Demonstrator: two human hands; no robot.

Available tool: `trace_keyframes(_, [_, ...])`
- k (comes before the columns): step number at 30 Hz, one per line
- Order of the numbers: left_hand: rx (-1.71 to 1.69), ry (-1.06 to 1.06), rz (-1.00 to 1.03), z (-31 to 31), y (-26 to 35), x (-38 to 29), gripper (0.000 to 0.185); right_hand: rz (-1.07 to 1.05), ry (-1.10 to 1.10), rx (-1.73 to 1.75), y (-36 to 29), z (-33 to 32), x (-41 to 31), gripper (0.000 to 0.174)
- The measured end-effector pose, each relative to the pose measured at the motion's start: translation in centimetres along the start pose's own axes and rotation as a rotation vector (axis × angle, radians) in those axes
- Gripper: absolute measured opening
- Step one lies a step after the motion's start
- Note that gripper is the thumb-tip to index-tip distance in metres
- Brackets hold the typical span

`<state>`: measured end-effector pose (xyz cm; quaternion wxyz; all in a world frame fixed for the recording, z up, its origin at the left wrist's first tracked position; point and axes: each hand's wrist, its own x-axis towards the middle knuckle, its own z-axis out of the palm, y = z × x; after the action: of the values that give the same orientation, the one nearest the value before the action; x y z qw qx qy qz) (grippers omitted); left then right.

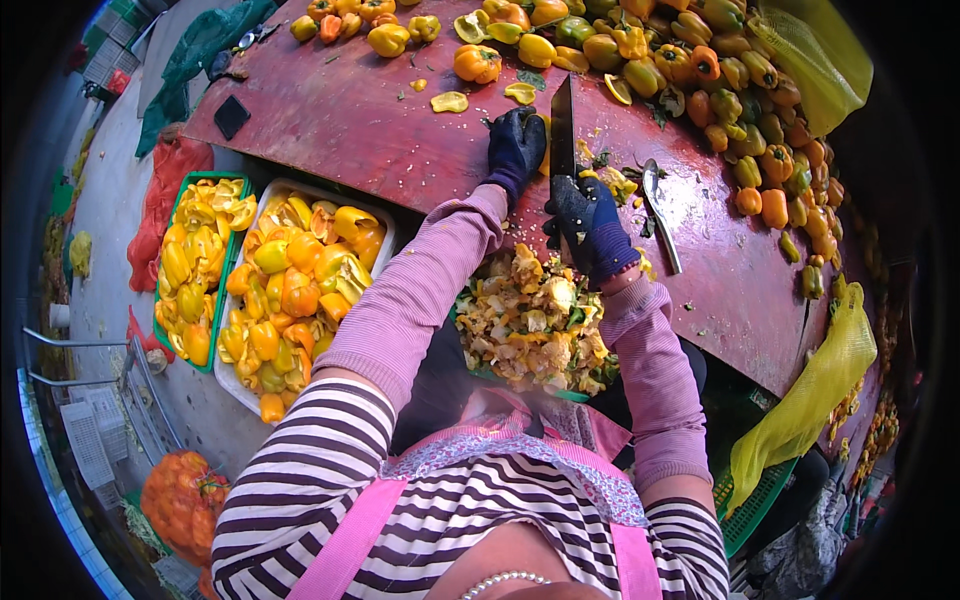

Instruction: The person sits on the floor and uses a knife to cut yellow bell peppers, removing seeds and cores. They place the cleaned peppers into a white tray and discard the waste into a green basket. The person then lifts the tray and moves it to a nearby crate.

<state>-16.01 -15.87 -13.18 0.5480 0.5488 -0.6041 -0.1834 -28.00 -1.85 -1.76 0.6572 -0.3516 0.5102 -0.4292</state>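
My left hand (pixel 516 150), in a dark blue coated glove, rests on the red table with its fingers curled against a yellow bell pepper (pixel 545 150). Most of that pepper is hidden by the hand and the blade. My right hand (pixel 589 221), gloved alike, grips a wide-bladed knife (pixel 563 124), whose blade points away from me just right of the pepper. Pepper trimmings (pixel 616 182) lie by the right hand, and a metal spoon (pixel 660 214) lies farther right. Below my hands, a heap of pepper cores and seeds (pixel 532 315) fills a green container.
Whole peppers (pixel 739 112) are piled along the table's (pixel 337 120) far and right sides. At left stand a white tub (pixel 390 232) and a green crate (pixel 182 187) of cut peppers. A phone-like black object (pixel 232 117) lies near the left edge. Yellow mesh (pixel 814 390) hangs at right.
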Motion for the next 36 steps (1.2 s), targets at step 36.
trace_keyframes(36, [1.044,-0.138,0.123,-14.6,-5.6,3.9,0.046,0.036,-0.253,-0.98,-8.1,5.5,28.8,0.024])
